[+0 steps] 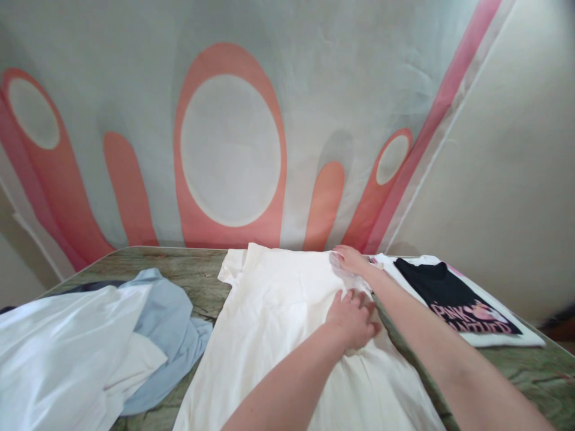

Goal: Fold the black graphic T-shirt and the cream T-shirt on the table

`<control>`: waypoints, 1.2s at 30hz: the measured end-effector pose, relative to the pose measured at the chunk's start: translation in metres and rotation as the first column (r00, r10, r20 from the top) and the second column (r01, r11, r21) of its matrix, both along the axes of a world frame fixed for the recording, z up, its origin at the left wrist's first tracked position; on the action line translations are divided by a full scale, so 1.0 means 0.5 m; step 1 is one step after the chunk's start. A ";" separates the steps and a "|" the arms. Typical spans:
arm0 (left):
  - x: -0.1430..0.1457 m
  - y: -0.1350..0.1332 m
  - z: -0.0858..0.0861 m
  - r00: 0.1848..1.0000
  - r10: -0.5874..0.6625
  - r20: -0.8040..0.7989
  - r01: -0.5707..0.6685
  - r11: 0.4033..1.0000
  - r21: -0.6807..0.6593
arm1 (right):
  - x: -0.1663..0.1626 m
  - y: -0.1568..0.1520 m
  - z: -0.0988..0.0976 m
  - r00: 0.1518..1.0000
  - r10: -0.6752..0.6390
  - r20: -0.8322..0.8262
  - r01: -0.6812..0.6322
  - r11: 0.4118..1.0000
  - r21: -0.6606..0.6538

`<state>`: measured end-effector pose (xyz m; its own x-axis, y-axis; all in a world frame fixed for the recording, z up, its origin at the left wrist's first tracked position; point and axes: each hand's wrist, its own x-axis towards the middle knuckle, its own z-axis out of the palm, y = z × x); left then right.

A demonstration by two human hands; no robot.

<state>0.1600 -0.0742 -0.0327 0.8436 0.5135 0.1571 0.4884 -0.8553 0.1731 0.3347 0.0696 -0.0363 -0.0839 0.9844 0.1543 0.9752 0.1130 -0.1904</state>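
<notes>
A cream-white T-shirt (278, 311) lies spread lengthwise on the table before me, with one short sleeve (232, 266) sticking out at its far left. My left hand (353, 318) rests on the right half of the shirt, fingers apart and bent a little, with creases in the cloth around it. At the far right corner, my right hand (353, 260) has its fingers closed on the shirt's edge near the shoulder. The cloth just under that hand looks blurred and bunched. My right forearm passes over the shirt's right side.
To the left lies a loose heap of clothes, with a white garment (67, 347) over a light blue one (168, 335). On the right, a black printed shirt (453, 293) lies folded on white cloth (507, 341). The wood-patterned table (184, 266) ends at a backdrop (300, 120).
</notes>
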 end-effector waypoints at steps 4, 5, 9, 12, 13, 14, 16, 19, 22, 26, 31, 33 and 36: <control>0.006 -0.001 -0.003 1.000 0.005 -0.030 -0.006 1.000 -0.017 | -0.040 0.006 -0.044 1.000 -0.004 0.028 0.006 0.998 -0.063; 0.007 -0.002 -0.004 1.000 0.012 -0.029 -0.012 1.000 -0.023 | -0.039 0.009 -0.049 0.999 -0.028 0.034 0.030 0.997 -0.073; 0.006 -0.009 -0.005 0.999 0.031 -0.038 -0.032 0.999 -0.030 | -0.025 0.023 -0.052 0.990 -0.130 0.049 0.134 0.988 -0.082; 0.004 -0.012 -0.004 0.999 0.024 -0.046 -0.024 1.000 -0.017 | -0.022 0.025 -0.044 0.977 -0.205 0.048 0.207 0.978 -0.020; 0.003 -0.013 -0.005 0.999 0.021 -0.046 -0.022 1.000 -0.018 | -0.023 0.023 -0.039 0.972 -0.229 0.045 0.229 0.973 0.019; 0.004 -0.012 -0.007 0.999 0.022 -0.042 -0.023 1.000 -0.021 | -0.025 0.020 -0.034 0.968 -0.248 0.041 0.245 0.967 0.063; 0.005 -0.012 -0.011 0.999 0.030 -0.028 -0.031 0.999 -0.029 | -0.031 0.012 -0.022 0.967 -0.254 0.035 0.247 0.958 0.144; 0.009 -0.011 -0.015 0.999 0.035 0.005 -0.035 0.999 -0.026 | -0.051 -0.004 -0.010 0.984 -0.170 0.046 0.158 0.969 0.192; 0.013 -0.013 -0.013 0.999 0.039 0.005 -0.038 0.999 -0.034 | -0.081 -0.030 -0.019 0.997 -0.020 0.073 0.009 0.990 0.139; 0.015 -0.014 -0.006 0.999 0.044 0.002 -0.044 0.999 -0.018 | -0.097 -0.057 -0.048 0.991 0.092 0.095 -0.096 0.995 0.034; 0.011 -0.016 -0.008 0.999 0.027 0.018 -0.026 0.998 -0.061 | -0.059 -0.034 -0.057 0.995 -0.025 0.101 0.030 0.999 -0.046; 0.008 -0.017 -0.010 1.000 0.021 0.019 -0.020 0.996 -0.084 | -0.044 -0.017 -0.055 0.992 -0.074 0.105 0.082 0.994 -0.069; 0.004 -0.016 -0.009 1.000 0.002 0.023 0.000 0.995 -0.099 | -0.036 -0.003 -0.051 0.987 -0.119 0.110 0.128 0.989 -0.074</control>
